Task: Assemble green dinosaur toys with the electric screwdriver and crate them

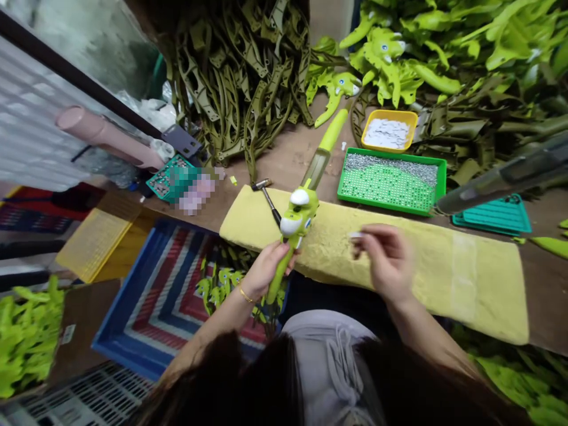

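Observation:
My left hand [271, 267] is closed around the green handle end of a dinosaur-head plastic toy [306, 206]. The toy tilts up and away over a yellow cloth pad [426, 254], its long olive and green end pointing at the back of the table. To the right of it, my right hand [390, 260] pinches a small white plastic piece [355, 235] between thumb and fingers, apart from the toy. This hand is slightly blurred. A hammer [268, 202] lies partly on the pad, left of the toy, its handle end hidden behind the toy.
Behind the pad stand a green tray [437, 204] of small metal parts and a yellow tray [366, 139] of white pieces. Olive parts [239, 89] and green parts [444, 35] heap up behind. A dark rod-shaped tool [501, 177] reaches in from the right. A blue basket [119, 331] holds finished-looking toys lower left.

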### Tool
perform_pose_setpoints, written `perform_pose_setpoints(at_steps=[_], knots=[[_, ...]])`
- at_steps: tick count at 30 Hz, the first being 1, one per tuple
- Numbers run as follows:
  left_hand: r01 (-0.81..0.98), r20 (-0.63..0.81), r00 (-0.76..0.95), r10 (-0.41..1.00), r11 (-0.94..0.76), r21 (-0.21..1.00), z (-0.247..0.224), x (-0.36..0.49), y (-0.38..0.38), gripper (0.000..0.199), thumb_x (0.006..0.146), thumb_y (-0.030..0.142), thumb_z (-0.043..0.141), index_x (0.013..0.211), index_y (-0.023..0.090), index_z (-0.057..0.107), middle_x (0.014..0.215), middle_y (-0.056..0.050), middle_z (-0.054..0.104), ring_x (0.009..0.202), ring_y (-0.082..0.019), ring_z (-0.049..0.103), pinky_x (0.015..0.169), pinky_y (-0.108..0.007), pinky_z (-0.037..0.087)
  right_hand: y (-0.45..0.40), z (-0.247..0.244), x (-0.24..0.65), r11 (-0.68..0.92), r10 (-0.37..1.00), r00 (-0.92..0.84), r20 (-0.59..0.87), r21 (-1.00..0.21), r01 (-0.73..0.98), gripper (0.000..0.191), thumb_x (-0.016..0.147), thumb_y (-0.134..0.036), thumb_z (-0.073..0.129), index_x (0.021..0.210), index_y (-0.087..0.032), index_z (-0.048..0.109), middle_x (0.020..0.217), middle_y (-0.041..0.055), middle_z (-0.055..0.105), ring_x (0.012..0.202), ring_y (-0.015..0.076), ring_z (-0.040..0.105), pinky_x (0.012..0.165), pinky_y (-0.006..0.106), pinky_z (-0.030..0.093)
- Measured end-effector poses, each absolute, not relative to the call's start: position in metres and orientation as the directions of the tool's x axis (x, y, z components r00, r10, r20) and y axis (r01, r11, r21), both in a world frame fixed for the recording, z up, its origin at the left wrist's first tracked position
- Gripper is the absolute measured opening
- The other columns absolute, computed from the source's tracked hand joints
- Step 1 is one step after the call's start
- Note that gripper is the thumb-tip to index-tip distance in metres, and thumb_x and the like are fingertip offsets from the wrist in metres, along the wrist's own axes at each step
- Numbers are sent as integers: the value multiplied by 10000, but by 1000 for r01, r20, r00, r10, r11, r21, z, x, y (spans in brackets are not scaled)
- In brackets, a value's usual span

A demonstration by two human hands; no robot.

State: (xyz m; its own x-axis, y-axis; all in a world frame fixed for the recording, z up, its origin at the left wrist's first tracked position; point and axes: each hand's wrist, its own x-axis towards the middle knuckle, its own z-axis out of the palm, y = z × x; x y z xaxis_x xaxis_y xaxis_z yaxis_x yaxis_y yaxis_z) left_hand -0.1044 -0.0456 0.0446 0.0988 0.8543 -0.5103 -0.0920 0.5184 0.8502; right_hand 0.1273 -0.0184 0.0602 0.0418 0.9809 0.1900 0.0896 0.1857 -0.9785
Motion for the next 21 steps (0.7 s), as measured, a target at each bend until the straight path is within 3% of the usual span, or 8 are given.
perform_pose_setpoints(at_steps=[4,13,21], knots=[[-104,-489,101,866,498,861,50,-77,-44,571,692,690,642,827,142,558,578,27,499,488,-86,426,455,-225,333,-11,47,79,130,987,-62,147,-967,-221,161,864,-363,628,927,-217,605,709,-34,651,510,58,580,481,204,504],[-134,-434,29,901,433,891,45,-73,-50,550,706,697,632,794,162,535,603,24,501,491,-84,422,441,-230,334,-15,49,66,151,986,-43,161,-973,-171,152,869,-351,615,927,-229,545,752,-24,638,569,69,598,545,231,517],[-159,-433,13,901,429,889,37,-95,-58,603,678,752,623,782,163,545,561,22,500,473,-90,424,443,-237,335,-10,52,37,-50,915,-401,49,-971,-233,288,865,-462,592,912,-254,399,675,-76,595,485,52,542,448,184,430]])
